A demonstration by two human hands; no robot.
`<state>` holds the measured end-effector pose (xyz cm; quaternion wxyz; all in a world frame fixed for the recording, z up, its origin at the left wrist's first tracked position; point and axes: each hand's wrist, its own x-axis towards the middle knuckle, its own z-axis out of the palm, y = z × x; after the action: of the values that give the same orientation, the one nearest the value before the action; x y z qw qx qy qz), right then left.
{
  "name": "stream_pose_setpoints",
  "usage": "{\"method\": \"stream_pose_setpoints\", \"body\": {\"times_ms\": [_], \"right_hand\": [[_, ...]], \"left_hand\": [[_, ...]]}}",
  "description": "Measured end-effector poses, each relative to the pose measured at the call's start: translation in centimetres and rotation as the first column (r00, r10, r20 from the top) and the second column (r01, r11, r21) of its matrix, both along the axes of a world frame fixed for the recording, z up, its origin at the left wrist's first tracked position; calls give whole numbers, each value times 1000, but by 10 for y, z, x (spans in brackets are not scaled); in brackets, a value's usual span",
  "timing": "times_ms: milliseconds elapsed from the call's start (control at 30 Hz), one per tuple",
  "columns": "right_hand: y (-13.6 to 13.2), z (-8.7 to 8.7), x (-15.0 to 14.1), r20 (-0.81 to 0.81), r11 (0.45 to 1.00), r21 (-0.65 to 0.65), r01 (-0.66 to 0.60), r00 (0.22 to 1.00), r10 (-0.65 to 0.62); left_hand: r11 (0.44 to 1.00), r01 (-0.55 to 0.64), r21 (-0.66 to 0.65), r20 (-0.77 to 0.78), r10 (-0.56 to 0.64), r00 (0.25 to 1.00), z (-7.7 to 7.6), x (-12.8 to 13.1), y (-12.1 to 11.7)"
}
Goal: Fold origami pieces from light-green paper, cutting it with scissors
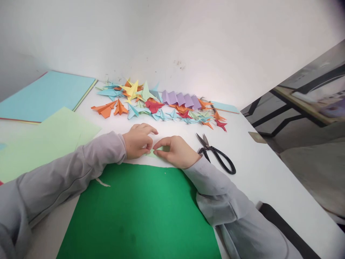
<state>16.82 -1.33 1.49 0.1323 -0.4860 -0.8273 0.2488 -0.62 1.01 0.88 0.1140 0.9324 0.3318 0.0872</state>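
Between my two hands lies a small piece of light green paper point(151, 153), mostly hidden by the fingers, on the white table just beyond a large green sheet point(140, 205). My left hand point(138, 141) pinches its left side with thumb and forefinger, the other fingers loosely bent. From the right, my right hand point(176, 151) grips the paper's other side between thumb and fingertips. How the piece is folded cannot be made out. Right of my right hand rest scissors point(215, 151) with black handles, blades parted slightly.
Along the wall is a row of folded paper figures point(153, 106) in several colours, with a pleated purple strip point(180, 99). Blue sheets point(48, 95) and light green sheets point(54, 140) lie at left. A black object point(285, 230) lies near the right front, by the table's edge.
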Motion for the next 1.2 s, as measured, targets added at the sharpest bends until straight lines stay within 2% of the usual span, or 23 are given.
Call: {"method": "stream_pose_setpoints", "body": {"times_ms": [167,333,467,533,667,733,767,800,867,900,967,1067,1200], "right_hand": [[-2,1,1,187,949,251,-191,971,146],[-5,3,3,281,901,298,-315,931,233],[-9,-1,3,378,844,401,-356,904,201],[-12,-4,2,402,794,478,-375,897,182],[-18,-14,2,395,629,662,-407,903,169],[-19,-20,3,366,593,701,-396,914,176],[-19,-23,5,326,605,704,-371,926,188],[-18,-26,7,258,645,692,-325,945,200],[-14,-30,11,47,770,607,-195,977,210],[-12,-30,13,-29,822,543,-170,975,221],[-10,-31,16,-133,887,438,-146,965,225],[-10,-29,17,-212,920,379,-101,958,193],[-14,-29,14,-183,905,418,-84,968,174]], "left_hand": [[960,117,253,34,-130,991,-6,-1,-10],[937,162,310,51,-187,981,-10,-5,-9],[915,158,373,21,-178,984,-10,-6,-12],[898,159,410,10,-179,984,-10,-5,-15],[872,183,455,30,-220,975,-12,-5,-16],[864,193,465,40,-238,970,-14,-6,-16],[862,196,468,43,-244,969,-15,-6,-15],[861,198,469,44,-247,968,-16,-6,-15],[864,201,461,40,-247,968,-16,-7,-14],[868,203,454,37,-245,969,-16,-7,-14],[875,203,439,32,-241,970,-16,-7,-14],[881,208,426,35,-246,969,-15,-7,-14],[891,221,396,42,-258,965,-14,-6,-14]]}}
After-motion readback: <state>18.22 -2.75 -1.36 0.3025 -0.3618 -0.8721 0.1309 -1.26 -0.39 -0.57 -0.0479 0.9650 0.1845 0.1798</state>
